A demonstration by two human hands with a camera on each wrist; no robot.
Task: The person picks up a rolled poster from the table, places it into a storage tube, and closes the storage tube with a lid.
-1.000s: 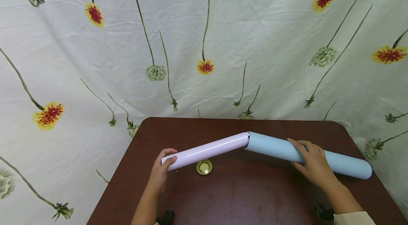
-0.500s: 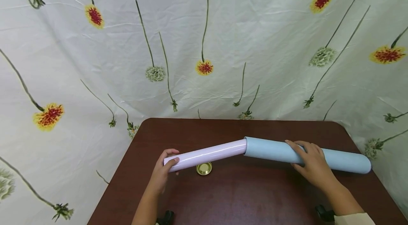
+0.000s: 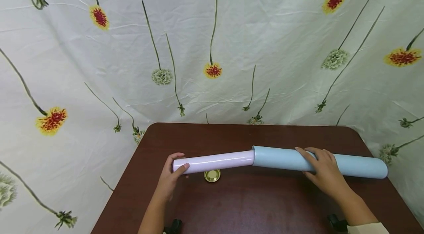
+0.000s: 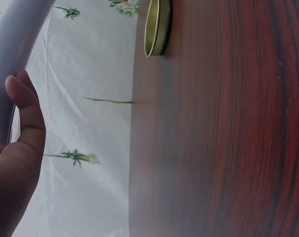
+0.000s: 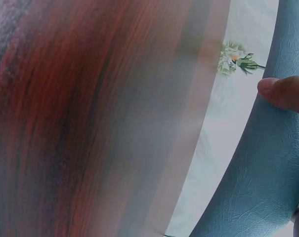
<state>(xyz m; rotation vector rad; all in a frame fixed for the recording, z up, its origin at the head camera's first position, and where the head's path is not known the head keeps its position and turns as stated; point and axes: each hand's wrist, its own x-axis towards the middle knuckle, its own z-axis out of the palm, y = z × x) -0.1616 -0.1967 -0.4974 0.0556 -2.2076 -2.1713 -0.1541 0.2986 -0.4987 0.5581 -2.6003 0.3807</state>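
My left hand (image 3: 169,177) grips the outer end of a glossy pale lavender tube (image 3: 215,161), with the thumb across its near side. The tube's other end sits inside the mouth of a wider light blue tube (image 3: 278,158). My right hand (image 3: 322,171) holds the blue tube around its middle, fingers over the top and thumb on the near side. In the right wrist view the blue tube (image 5: 258,182) shows a creased, leather-like surface. A small round gold lid (image 3: 212,176) lies on the table just below the lavender tube. In the left wrist view the gold lid (image 4: 158,27) shows a raised rim.
The dark brown wooden table (image 3: 245,204) has rounded far corners. A white cloth (image 3: 285,50) printed with flowers hangs behind and beside it. The blue tube's rounded right end reaches near the table's right edge.
The lavender tube has gone into the blue tube's mouth and slid slightly rightward. The blue tube's left end has lowered, so the two tubes lie closer to one line.
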